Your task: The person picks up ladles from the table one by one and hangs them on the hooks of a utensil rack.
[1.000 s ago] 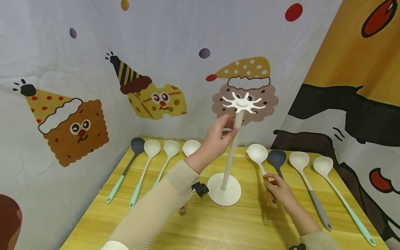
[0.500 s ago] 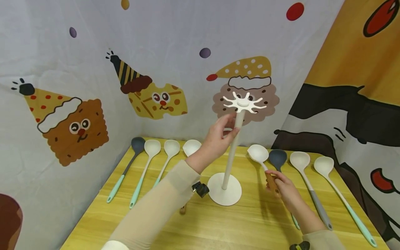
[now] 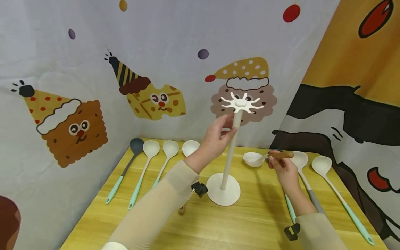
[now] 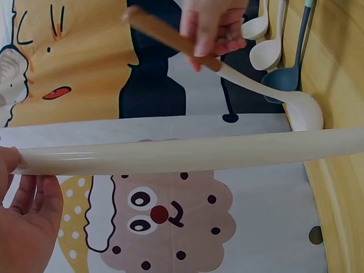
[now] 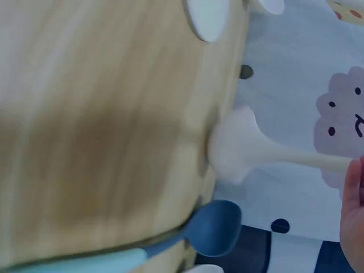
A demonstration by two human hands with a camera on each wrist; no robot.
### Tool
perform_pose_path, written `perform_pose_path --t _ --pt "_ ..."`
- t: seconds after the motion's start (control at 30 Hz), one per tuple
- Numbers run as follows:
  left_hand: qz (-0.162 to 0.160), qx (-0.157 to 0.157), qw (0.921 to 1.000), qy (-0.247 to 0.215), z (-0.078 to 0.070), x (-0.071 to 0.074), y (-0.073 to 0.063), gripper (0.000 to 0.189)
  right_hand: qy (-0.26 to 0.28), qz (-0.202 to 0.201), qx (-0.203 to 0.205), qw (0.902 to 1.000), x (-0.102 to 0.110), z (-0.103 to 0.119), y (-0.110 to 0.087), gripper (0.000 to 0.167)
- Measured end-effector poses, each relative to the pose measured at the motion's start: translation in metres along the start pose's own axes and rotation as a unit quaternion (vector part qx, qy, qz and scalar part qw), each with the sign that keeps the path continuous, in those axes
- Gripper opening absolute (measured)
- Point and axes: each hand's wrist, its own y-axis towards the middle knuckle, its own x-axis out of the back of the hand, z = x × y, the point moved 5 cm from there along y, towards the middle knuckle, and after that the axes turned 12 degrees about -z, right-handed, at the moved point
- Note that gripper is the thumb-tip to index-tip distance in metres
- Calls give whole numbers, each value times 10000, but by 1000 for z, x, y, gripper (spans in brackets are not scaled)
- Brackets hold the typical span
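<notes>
One ladle newly tipped

Head: my left hand grips the stand; to its right, the handle has swung up, lifting seemingly begun. Left wrist: my right hand pinches it. Right wrist: bowl near the surface.

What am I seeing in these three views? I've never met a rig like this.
There is no machine: just a person's bare left hand and bare right hand. The wide picture is taken from the head, the other two from the left and right wrists. The left hand holds the off-white round pole of a white stand with a spoked top. The right hand holds a white ladle by its brown handle. Other pale and dark ladles lie on the yellow wood-grain table.
</notes>
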Motion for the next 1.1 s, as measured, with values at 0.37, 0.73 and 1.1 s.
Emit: perform_pose_path --t 0.37,0.73,1.1 --pt "-42 -65 10000 -28 2 -1 0 41 1634 -845 -246 9826 9 52 17 19" --pt "-7 -86 10000 -21 2 0 -1 41 2295 -1675 639 9566 32 77 9 48" --pt "-95 -126 9998 -106 4 0 -2 42 1059 -1841 1291 9686 28 88 -1 52"
